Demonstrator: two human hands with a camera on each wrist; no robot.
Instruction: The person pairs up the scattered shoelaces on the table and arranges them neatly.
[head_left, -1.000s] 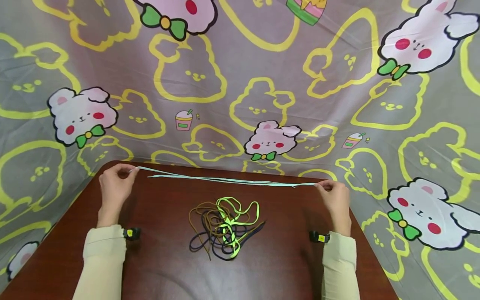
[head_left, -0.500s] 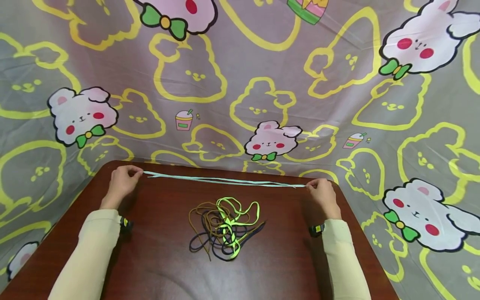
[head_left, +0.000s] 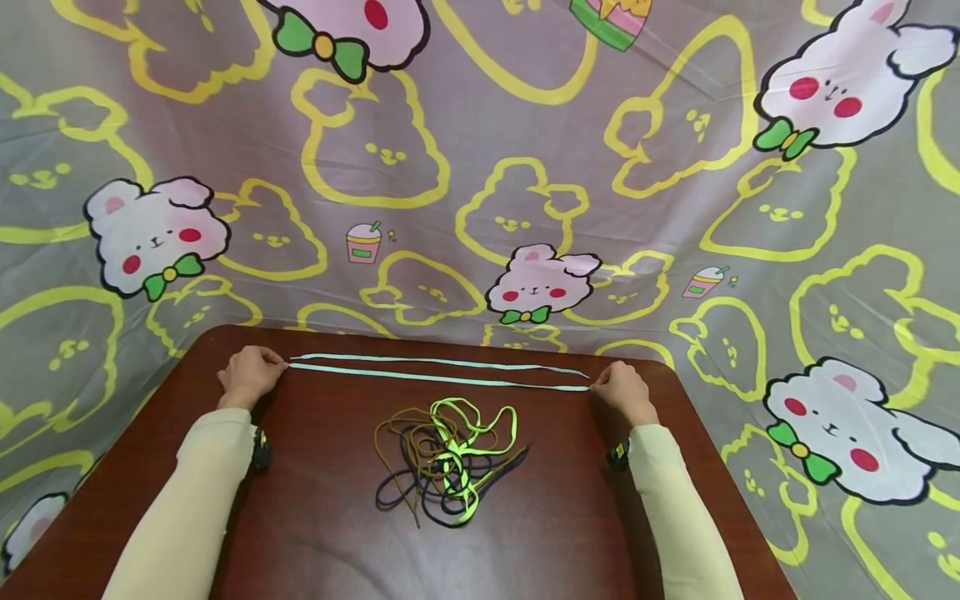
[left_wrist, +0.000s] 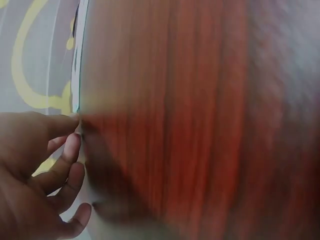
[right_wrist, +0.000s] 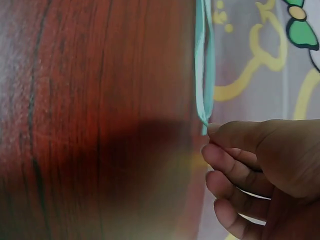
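Observation:
A light-blue shoelace [head_left: 405, 375] runs straight from side to side near the far edge of the table. My left hand [head_left: 251, 377] pinches its left end, with the other fingers loosely bent in the left wrist view. At the right end, my right hand [head_left: 624, 392] pinches the lace tip between thumb and finger; in the right wrist view two light-blue strands [right_wrist: 200, 75] meet close to that pinch. Just behind the held lace lies a second light-blue shoelace [head_left: 442, 362], roughly parallel and apart from it. Whether the held lace touches the table, I cannot tell.
Nearer the middle of the brown table [head_left: 330, 542] lies a tangled pile of laces: neon yellow-green [head_left: 455, 450], brown and dark navy. A patterned cloth [head_left: 465, 108] hangs close behind the table and along both sides.
Both hands have moved inward and toward the near side, bringing the held lace down in front of the other light-blue lace, with a gap now showing between them. The tangled pile stays put.

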